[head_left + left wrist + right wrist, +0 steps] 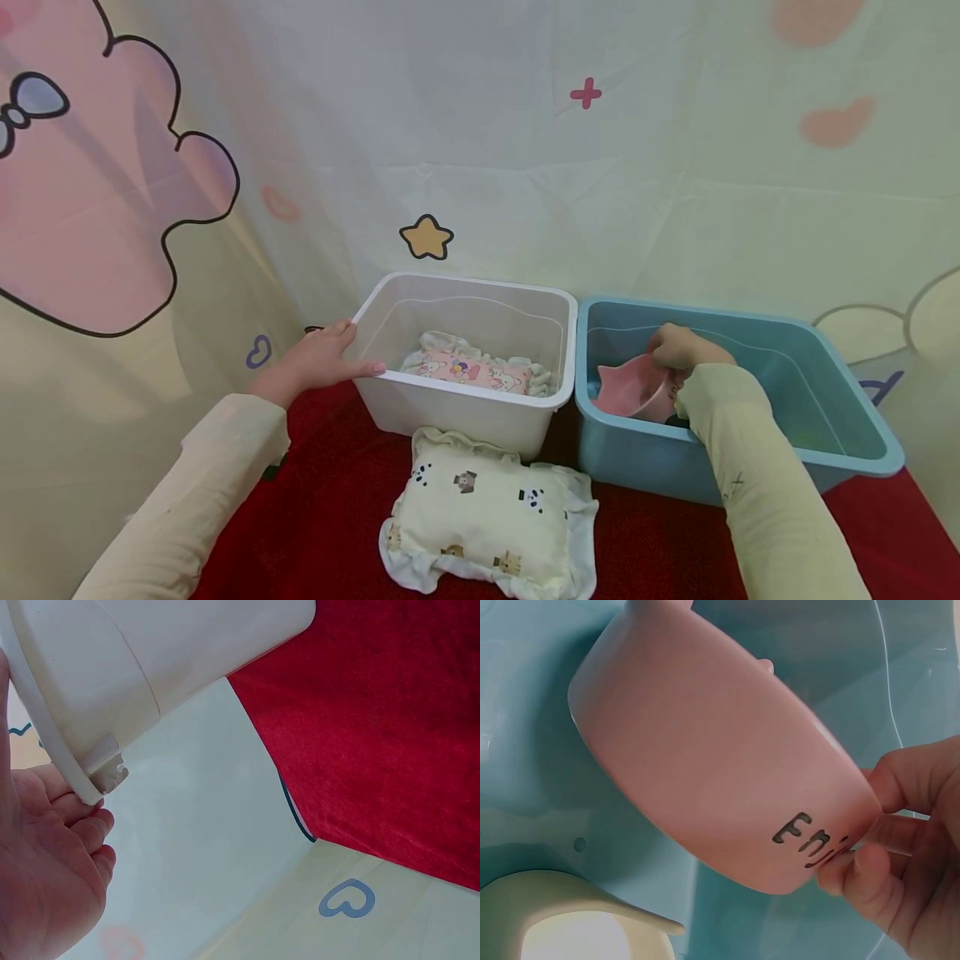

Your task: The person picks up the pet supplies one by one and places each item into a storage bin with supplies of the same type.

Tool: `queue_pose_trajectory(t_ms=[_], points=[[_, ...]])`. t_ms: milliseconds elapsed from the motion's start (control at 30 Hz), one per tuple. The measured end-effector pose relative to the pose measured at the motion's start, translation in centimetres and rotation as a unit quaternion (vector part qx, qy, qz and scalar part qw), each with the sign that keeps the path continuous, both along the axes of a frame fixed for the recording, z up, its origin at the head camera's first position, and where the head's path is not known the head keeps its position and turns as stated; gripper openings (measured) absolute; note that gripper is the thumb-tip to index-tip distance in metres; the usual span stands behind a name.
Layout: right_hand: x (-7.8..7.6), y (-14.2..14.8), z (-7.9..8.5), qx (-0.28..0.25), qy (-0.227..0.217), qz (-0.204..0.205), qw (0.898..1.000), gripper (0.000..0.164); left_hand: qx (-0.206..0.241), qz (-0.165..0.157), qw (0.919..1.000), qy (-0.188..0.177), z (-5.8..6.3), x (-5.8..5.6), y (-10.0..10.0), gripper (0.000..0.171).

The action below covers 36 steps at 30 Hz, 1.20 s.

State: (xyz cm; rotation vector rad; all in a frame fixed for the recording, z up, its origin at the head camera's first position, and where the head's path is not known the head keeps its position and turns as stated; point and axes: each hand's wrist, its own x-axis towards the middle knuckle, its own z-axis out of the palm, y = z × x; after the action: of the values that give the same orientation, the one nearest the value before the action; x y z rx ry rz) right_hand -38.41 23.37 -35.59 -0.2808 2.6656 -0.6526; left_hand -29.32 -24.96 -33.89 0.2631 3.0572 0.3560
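My right hand (684, 348) reaches into the blue bin (738, 319) and pinches a pink bowl (626, 385) by its edge. The bowl is tilted, has pointed ear shapes on its rim, and shows dark lettering starting "Enj" in the right wrist view. At the left corner of the white bin (457, 410), my left hand (318, 360) holds the rim, thumb over the front edge; in the left wrist view its fingers bend at the rim's outside. A pink ruffled pillow (480, 372) printed with cartoon rabbits lies inside the white bin.
A cream ruffled pillow (480, 517) with animal prints lies on the red cloth (315, 500) before the bins. Inside the blue bin, a pale yellow-green rounded object (547, 889) sits near the bowl. A printed curtain (510, 192) hangs close behind both bins.
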Motion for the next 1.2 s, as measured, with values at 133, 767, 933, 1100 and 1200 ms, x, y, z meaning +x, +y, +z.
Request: queue_pose_trajectory(t_ms=[133, 767, 933, 1100, 1200], points=[[-0.09, -0.05, -0.03, 0.019, 0.011, 0.017, 1.000, 0.035, 0.003, 0.001, 1.0000, 0.000, -0.01, 0.02, -0.03, 0.097], [-0.03, 0.12, -0.08, 0.028, -0.004, 0.013, 1.000, 0.035, 0.000, -0.005, 1.0000, 0.002, -0.09, -0.01, -0.10, 0.095], [0.05, 0.14, -0.08, 0.016, -0.015, 0.003, 1.000, 0.037, 0.001, -0.010, 0.9999, 0.004, -0.03, 0.03, -0.10, 0.095], [0.24, 0.04, -0.01, -0.006, -0.044, -0.020, 0.999, 0.042, 0.004, -0.007, 1.0000, -0.001, 0.15, 0.14, -0.04, 0.096], [0.42, -0.08, 0.02, -0.023, -0.066, -0.042, 0.997, 0.045, 0.007, -0.004, 1.0000, -0.002, 0.11, 0.08, -0.06, 0.096]])
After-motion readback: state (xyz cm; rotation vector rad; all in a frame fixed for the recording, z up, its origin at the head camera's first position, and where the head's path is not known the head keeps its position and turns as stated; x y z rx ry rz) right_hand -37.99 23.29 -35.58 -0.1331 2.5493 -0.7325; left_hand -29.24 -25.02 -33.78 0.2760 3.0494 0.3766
